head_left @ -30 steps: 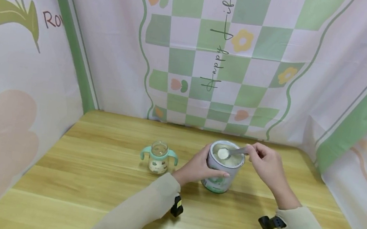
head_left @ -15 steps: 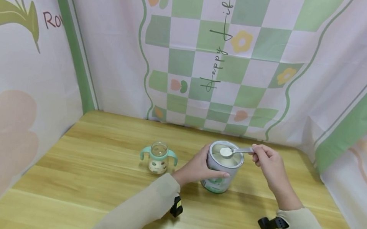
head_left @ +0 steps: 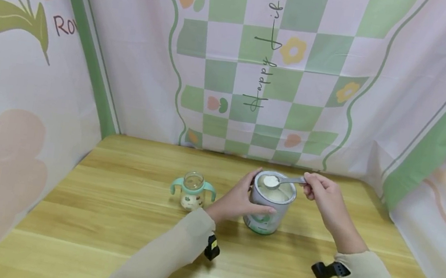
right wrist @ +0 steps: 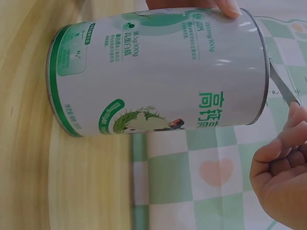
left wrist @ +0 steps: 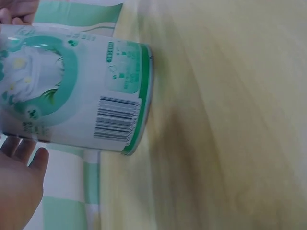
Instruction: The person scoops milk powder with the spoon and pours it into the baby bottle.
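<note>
A pale tin [head_left: 270, 213] of milk powder stands upright on the table, its lid off. My left hand [head_left: 236, 202] lies along its left side, thumb stretched across the front and fingers spread. In the left wrist view the fingers [left wrist: 24, 148] reach the tin's edge, while the palm is away from it. My right hand [head_left: 326, 204] pinches the end of a metal spoon's handle [head_left: 292, 180]. Heaped white powder [head_left: 271, 181] fills the spoon's bowl, which is just over the tin's opening. In the right wrist view the tin's wall hides the bowl.
Left of my left hand stands a clear baby bottle [head_left: 192, 197] with a mint collar and two side handles, its top uncapped. The wooden table [head_left: 119, 219] meets a checkered cloth [head_left: 251, 86] at the back. Patterned curtains hang at both sides.
My left hand has loosened on the tin and drawn slightly left, its fingers lifting from the side. The spoon moved right, then back left over the opening, with powder heaped in it.
</note>
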Action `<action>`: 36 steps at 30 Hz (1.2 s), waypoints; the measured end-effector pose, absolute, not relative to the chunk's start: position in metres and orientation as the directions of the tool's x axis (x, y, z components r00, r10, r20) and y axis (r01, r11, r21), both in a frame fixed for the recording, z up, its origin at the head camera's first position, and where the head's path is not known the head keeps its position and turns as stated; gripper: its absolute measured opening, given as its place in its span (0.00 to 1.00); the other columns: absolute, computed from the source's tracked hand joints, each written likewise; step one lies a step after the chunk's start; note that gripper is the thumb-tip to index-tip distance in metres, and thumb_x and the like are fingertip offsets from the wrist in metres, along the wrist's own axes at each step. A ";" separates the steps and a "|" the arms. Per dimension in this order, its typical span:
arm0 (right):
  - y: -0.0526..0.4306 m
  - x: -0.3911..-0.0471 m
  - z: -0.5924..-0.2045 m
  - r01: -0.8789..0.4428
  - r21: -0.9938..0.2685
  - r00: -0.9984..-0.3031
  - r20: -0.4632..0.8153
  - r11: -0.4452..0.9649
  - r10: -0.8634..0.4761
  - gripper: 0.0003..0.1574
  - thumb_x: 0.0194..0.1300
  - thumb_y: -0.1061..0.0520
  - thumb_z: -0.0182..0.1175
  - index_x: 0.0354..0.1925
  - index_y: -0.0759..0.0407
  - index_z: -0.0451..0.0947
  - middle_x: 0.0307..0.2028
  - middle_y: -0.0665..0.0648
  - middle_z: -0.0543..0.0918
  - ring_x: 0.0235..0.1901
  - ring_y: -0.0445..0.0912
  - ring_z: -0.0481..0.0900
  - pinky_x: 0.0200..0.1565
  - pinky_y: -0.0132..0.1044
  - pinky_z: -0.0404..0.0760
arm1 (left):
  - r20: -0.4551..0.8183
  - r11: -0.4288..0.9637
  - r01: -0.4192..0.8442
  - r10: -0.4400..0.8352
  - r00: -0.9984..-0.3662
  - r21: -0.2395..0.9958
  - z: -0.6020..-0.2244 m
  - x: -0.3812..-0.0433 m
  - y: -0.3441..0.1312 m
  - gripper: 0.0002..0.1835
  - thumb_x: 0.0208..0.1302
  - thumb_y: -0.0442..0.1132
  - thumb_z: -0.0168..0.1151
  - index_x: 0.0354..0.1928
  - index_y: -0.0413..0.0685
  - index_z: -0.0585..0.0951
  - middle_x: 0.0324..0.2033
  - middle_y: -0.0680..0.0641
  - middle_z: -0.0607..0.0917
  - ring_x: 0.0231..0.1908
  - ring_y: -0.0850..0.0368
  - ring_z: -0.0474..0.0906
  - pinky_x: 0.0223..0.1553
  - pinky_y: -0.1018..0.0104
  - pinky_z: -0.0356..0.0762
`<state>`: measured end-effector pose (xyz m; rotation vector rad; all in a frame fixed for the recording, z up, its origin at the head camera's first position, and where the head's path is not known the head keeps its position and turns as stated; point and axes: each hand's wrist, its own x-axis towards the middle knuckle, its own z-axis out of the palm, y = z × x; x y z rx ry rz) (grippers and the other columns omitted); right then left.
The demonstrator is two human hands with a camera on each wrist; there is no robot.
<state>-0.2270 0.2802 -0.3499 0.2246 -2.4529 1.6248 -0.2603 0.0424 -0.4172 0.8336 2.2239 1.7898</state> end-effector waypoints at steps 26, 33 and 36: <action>0.258 -0.229 -0.335 -0.279 -0.895 -0.960 0.270 0.350 -0.075 0.28 0.78 0.45 0.52 0.36 0.70 0.76 0.26 0.48 0.76 0.30 0.45 0.70 0.36 0.33 0.71 | 0.371 0.340 0.571 0.498 -0.783 0.747 -0.370 -0.263 -0.026 0.42 0.60 0.50 0.75 0.73 0.57 0.65 0.63 0.51 0.76 0.64 0.58 0.70 0.64 0.57 0.69; 0.247 -0.232 -0.333 -0.317 -0.887 -0.948 0.301 0.336 -0.100 0.30 0.79 0.47 0.52 0.38 0.77 0.74 0.26 0.46 0.76 0.29 0.43 0.70 0.33 0.31 0.72 | 0.386 0.382 0.560 0.443 -0.809 0.735 -0.365 -0.261 -0.057 0.31 0.61 0.49 0.74 0.65 0.53 0.76 0.57 0.57 0.81 0.60 0.60 0.73 0.63 0.57 0.69; 0.243 -0.232 -0.332 -0.319 -0.894 -0.948 0.300 0.314 -0.108 0.28 0.79 0.48 0.52 0.37 0.75 0.75 0.26 0.46 0.76 0.28 0.43 0.69 0.32 0.31 0.72 | 0.390 0.379 0.554 0.427 -0.816 0.741 -0.368 -0.261 -0.070 0.29 0.62 0.48 0.73 0.64 0.51 0.77 0.58 0.56 0.81 0.60 0.57 0.74 0.58 0.57 0.76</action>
